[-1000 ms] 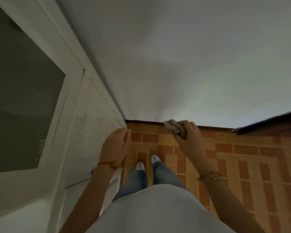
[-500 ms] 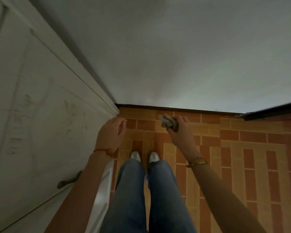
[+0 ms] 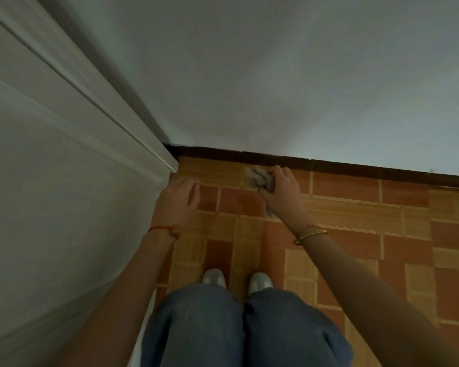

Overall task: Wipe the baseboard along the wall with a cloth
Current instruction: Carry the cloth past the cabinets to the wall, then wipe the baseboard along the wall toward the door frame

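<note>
A dark brown baseboard (image 3: 355, 168) runs along the foot of the pale wall, from the door frame at the left off to the right edge. My right hand (image 3: 282, 193) is shut on a crumpled grey cloth (image 3: 257, 177), held just below the baseboard and a little in front of it. Whether the cloth touches the baseboard I cannot tell. My left hand (image 3: 179, 198) hangs beside the door with loosely curled fingers and nothing in it, close to the door's lower corner.
A white door and its frame (image 3: 64, 181) fill the left side. The floor (image 3: 382, 234) has orange and red-brown rectangular tiles. My two knees in blue jeans (image 3: 244, 327) and white shoes (image 3: 214, 276) are at the bottom centre.
The view has dropped closer to the floor and my knees have bent. My right hand has carried the cloth down towards the baseboard. My left hand has stayed beside the door.
</note>
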Motion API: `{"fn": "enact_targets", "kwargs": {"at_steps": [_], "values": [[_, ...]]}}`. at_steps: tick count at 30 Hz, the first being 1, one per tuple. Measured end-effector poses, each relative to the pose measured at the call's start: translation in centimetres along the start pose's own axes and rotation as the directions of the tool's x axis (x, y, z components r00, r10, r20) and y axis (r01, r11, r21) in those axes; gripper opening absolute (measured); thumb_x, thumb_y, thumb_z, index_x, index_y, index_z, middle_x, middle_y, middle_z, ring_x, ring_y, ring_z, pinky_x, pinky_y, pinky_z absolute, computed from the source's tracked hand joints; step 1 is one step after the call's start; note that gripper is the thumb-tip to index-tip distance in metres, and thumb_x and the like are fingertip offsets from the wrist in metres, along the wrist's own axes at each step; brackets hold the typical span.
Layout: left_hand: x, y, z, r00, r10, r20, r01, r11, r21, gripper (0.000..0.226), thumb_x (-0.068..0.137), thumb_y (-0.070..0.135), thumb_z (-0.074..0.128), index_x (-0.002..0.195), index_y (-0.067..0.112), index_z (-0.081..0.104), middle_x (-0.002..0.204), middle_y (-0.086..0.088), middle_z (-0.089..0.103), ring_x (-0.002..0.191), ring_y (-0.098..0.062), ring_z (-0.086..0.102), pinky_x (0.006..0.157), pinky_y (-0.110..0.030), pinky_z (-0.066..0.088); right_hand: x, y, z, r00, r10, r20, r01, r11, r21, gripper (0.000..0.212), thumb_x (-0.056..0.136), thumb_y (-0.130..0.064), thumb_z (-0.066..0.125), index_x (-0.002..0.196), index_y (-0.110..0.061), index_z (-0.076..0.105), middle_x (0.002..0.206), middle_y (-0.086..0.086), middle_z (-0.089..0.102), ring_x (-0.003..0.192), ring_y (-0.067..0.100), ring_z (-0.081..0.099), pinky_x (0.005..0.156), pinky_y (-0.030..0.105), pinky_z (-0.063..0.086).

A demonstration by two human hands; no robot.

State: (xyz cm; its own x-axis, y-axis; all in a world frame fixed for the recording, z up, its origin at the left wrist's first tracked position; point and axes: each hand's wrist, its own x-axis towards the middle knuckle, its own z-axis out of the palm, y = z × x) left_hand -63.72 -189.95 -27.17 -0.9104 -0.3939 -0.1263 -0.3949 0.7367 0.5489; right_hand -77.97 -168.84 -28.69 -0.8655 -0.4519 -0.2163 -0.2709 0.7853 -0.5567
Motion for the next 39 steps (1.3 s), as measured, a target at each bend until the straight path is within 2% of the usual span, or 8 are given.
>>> {"fn": "enact_targets", "kwargs": {"at_steps": [5,11,14,18,23,28,34,39], "values": [[2.3,-8.0,9.0,1.000,0.011,-0.024,-0.010,0.999,0.048,0.046,0.097,0.034,0.033,0.107,0.007,0.068,0.098,-0.012,0.066,0.089,-0.028,0.062,0.075,-0.044,0.055,4.9,3.6,10.2,0.992,-0.118,0.053,0.122,0.989,-0.085,0.035,0.084,-0.023,0.069,0.110,-0.009,0.051,0.112,0.009,0.051,0.098,0.025,0.052,0.083,0.036,0.047],[3.5,-14.9,16.3,0.997,0.067,-0.046,-0.059,0.988,0.143,0.040,0.098,0.028,0.036,0.115,0.009,0.066,0.103,-0.008,0.066,0.096,-0.027,0.058,0.078,-0.046,0.052,8.4,5.7,18.3,0.983,-0.186,-0.005,0.183,0.971,-0.152,0.043,0.083,-0.022,0.070,0.119,-0.011,0.049,0.115,0.011,0.050,0.103,0.027,0.052,0.084,0.034,0.045],[3.7,-16.8,18.9,0.995,0.068,-0.073,-0.053,0.981,0.184,0.039,0.097,0.025,0.038,0.122,0.011,0.064,0.112,-0.008,0.064,0.105,-0.027,0.054,0.082,-0.044,0.050,9.0,6.5,20.9,0.986,-0.165,-0.003,0.163,0.975,-0.148,0.055,0.080,-0.033,0.072,0.122,-0.008,0.047,0.117,0.013,0.047,0.106,0.030,0.049,0.087,0.039,0.046],[3.8,-18.2,21.2,0.994,0.048,-0.095,-0.028,0.980,0.198,0.043,0.097,0.026,0.038,0.130,0.011,0.060,0.126,-0.012,0.059,0.116,-0.030,0.050,0.089,-0.048,0.049,8.4,7.8,22.1,0.959,-0.283,0.022,0.283,0.945,-0.165,0.059,0.087,-0.047,0.063,0.130,-0.012,0.045,0.123,0.012,0.045,0.108,0.027,0.045,0.092,0.039,0.043],[3.6,-19.2,23.7,0.982,0.029,-0.188,0.003,0.986,0.167,0.042,0.095,0.022,0.045,0.133,0.010,0.057,0.135,-0.013,0.054,0.123,-0.031,0.046,0.099,-0.053,0.043,8.7,9.7,22.4,0.892,-0.448,0.057,0.451,0.875,-0.175,0.045,0.093,-0.019,0.058,0.137,-0.022,0.049,0.129,0.009,0.047,0.109,0.029,0.043,0.095,0.040,0.043],[3.5,-19.8,25.5,0.952,0.048,-0.304,-0.007,0.991,0.135,0.040,0.095,0.018,0.048,0.133,0.009,0.059,0.137,-0.013,0.055,0.127,-0.033,0.047,0.107,-0.055,0.039,10.6,8.4,24.7,0.876,-0.482,-0.024,0.473,0.867,-0.160,0.039,0.092,-0.016,0.059,0.131,-0.018,0.057,0.124,0.013,0.052,0.104,0.031,0.045,0.092,0.039,0.041],[3.4,-20.3,25.6,0.939,0.089,-0.333,-0.038,0.987,0.157,0.041,0.094,0.016,0.052,0.133,0.010,0.061,0.136,-0.013,0.057,0.126,-0.034,0.050,0.106,-0.053,0.039,12.9,3.0,29.0,0.850,-0.526,-0.019,0.521,0.846,-0.110,0.033,0.089,-0.009,0.062,0.121,-0.014,0.064,0.117,0.016,0.055,0.101,0.033,0.046,0.085,0.040,0.045],[3.4,-20.3,25.4,0.941,0.093,-0.326,-0.048,0.989,0.143,0.041,0.094,0.014,0.055,0.134,0.010,0.060,0.139,-0.011,0.056,0.128,-0.030,0.048,0.107,-0.052,0.039,12.9,6.6,26.7,0.863,-0.489,-0.128,0.469,0.868,-0.161,0.028,0.089,-0.010,0.061,0.116,-0.012,0.065,0.109,0.017,0.056,0.097,0.034,0.048,0.085,0.038,0.039]]}}
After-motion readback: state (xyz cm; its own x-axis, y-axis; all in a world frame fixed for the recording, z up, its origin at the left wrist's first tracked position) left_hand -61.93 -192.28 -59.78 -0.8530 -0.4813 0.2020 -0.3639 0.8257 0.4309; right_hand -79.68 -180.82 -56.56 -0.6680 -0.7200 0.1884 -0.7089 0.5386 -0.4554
